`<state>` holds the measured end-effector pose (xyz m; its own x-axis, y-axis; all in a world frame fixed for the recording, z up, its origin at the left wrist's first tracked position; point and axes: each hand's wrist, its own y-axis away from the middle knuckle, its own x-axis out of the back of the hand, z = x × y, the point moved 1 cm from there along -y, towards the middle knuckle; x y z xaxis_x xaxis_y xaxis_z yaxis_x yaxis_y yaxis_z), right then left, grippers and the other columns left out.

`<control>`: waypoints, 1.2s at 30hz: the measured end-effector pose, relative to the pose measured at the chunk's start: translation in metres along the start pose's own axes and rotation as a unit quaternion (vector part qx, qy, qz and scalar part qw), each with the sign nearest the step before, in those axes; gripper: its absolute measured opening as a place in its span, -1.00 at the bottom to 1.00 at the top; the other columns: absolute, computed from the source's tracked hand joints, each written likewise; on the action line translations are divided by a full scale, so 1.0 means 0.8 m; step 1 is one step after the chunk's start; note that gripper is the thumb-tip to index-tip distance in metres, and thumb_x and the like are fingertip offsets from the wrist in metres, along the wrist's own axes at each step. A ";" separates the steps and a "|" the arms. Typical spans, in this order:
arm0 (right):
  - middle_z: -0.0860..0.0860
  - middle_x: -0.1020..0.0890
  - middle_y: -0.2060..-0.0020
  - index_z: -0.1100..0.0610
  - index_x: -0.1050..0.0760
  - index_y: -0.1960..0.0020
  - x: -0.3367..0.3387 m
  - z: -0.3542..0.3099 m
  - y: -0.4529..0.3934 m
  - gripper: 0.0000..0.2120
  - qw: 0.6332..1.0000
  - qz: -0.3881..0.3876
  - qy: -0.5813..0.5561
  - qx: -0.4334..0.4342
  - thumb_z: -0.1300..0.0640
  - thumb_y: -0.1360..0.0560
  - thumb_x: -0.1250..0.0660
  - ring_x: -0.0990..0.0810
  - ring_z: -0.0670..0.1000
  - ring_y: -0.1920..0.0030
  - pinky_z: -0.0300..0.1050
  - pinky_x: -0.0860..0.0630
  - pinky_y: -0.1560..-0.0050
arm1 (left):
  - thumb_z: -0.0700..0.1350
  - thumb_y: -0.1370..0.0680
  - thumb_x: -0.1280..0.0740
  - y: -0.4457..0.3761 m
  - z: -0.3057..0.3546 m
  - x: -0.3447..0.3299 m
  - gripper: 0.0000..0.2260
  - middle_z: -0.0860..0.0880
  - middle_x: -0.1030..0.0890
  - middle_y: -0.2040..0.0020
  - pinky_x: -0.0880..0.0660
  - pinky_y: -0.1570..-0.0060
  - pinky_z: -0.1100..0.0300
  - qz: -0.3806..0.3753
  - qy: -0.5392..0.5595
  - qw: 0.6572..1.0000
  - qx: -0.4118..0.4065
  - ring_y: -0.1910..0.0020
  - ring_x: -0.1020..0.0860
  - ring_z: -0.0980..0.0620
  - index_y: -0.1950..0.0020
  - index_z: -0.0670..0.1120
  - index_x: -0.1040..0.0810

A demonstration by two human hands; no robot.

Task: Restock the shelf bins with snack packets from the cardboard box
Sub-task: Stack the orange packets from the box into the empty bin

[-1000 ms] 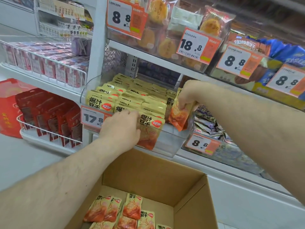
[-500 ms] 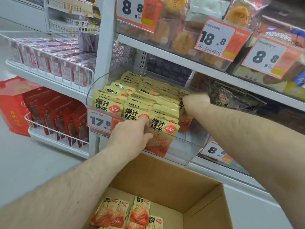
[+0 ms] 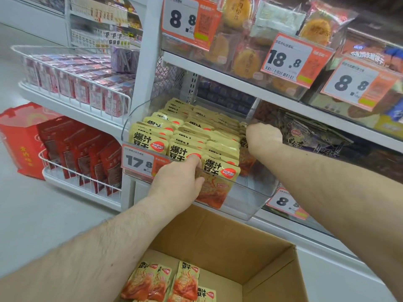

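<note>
The yellow-and-orange snack packets (image 3: 187, 136) are standing upright in tight rows inside the clear plastic shelf bin (image 3: 246, 199), labels facing out, so they read like a card file from the aisle. That upright packing looks like the whole reason for how the hands sit.

The left hand (image 3: 178, 182) is at the near front of the bin, fingers curled over the clear lip and onto the front packet (image 3: 218, 182), holding that front row so it doesn't flop forward. The right hand (image 3: 263, 132) is reaching in at the right end of the rows, knuckles up and fingers folded down out of sight. Pretty sure it's tucking a packet into the gap there, but I can't tell if it's actually pinching one or just pushing.

There's bare clear space in the bin's near right corner, so I'd guess there's room for more. The cardboard box (image 3: 229, 240) sits right below the bin, open, with a handful of the same packets (image 3: 172, 282) lying flat at the bottom.

The orange 17.8 price tag (image 3: 141, 162) is clipped to the bin's front left. Purple bags (image 3: 309, 136) fill the next bin to the right, and red packs (image 3: 87, 153) sit in a wire basket off to the left.
</note>
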<state>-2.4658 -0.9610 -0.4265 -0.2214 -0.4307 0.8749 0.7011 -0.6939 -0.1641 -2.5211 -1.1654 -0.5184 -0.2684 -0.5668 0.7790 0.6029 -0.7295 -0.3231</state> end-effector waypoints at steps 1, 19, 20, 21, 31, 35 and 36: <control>0.18 -0.61 -0.13 0.23 -0.54 -0.20 -0.001 -0.001 0.001 -0.71 1.000 -0.002 -0.004 -0.002 0.35 -0.49 -0.29 -0.61 0.24 -0.12 0.04 -0.51 0.04 | 0.03 -0.60 -0.29 0.001 0.000 -0.001 -0.82 0.05 -0.62 0.09 -0.49 0.11 0.09 0.001 0.003 1.000 -0.003 0.05 -0.58 -0.03 -0.17 0.07 -0.39; 0.04 -0.52 -0.25 -0.05 -0.48 -0.30 -0.015 -0.007 0.047 -0.69 0.975 -0.141 0.159 0.064 -0.01 -0.57 -0.23 -0.32 0.17 -0.27 0.07 -0.21 -0.15 | -0.11 -0.58 -0.35 0.020 0.002 0.011 -0.58 0.13 -0.54 0.03 -0.43 0.08 0.18 -0.057 0.059 0.995 -0.047 0.01 -0.51 0.07 -0.38 0.05 -0.29; 0.06 -0.55 -0.18 -0.04 -0.53 -0.22 -0.010 -0.004 0.059 -0.74 0.986 -0.093 0.123 0.061 0.01 -0.55 -0.25 -0.36 0.17 -0.21 0.07 -0.21 -0.08 | -0.10 -0.57 -0.35 0.024 0.003 0.013 -0.56 0.13 -0.52 -0.02 -0.44 0.05 0.19 -0.059 0.058 0.995 -0.057 -0.01 -0.50 0.08 -0.39 0.07 -0.27; 0.07 -0.58 -0.10 -0.01 -0.56 -0.14 -0.006 0.000 0.073 -0.77 0.995 -0.014 0.080 0.057 0.04 -0.51 -0.27 -0.40 0.17 -0.15 0.07 -0.23 -0.04 | -0.09 -0.57 -0.36 0.028 0.005 0.015 -0.58 0.13 -0.51 -0.04 -0.44 0.03 0.19 -0.066 0.059 0.994 -0.063 -0.02 -0.50 0.09 -0.36 0.07 -0.27; 0.06 -0.52 0.39 0.18 -0.51 0.34 -0.131 -0.098 0.248 -0.91 0.834 0.306 -0.404 0.218 0.20 -0.25 -0.24 -0.50 0.13 0.34 -0.04 -0.42 0.32 | -0.06 -0.51 -0.40 0.080 -0.017 -0.023 -0.63 0.09 -0.56 -0.05 -0.49 -0.05 0.15 -0.341 -0.092 0.934 -0.053 -0.05 -0.54 0.04 -0.28 -0.03 -0.42; 0.03 -0.61 0.19 0.11 -0.56 0.21 -0.259 -0.143 0.255 -0.87 0.903 -0.066 -0.421 0.062 0.20 -0.39 -0.23 -0.60 0.13 0.15 -0.11 -0.52 0.16 | -0.06 -0.54 -0.38 0.096 -0.028 -0.033 -0.68 0.10 -0.54 -0.04 -0.55 -0.09 0.07 -0.401 -0.091 0.911 -0.019 -0.04 -0.55 0.05 -0.27 -0.02 -0.44; 0.03 -0.63 0.13 0.10 -0.56 0.16 -0.284 -0.151 0.258 -0.87 0.887 -0.147 -0.438 -0.012 0.20 -0.42 -0.23 -0.60 0.12 0.09 -0.15 -0.49 0.14 | -0.06 -0.54 -0.38 0.099 -0.033 -0.035 -0.68 0.10 -0.54 -0.05 -0.56 -0.09 0.05 -0.413 -0.093 0.906 -0.014 -0.04 -0.56 0.04 -0.28 -0.02 -0.44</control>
<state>-2.3529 -1.0758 -0.7145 0.2274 0.3776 0.8976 0.6835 -0.7185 0.1291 -2.4855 -1.2170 -0.5800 -0.4860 0.2502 0.8374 0.2343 -0.8858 0.4007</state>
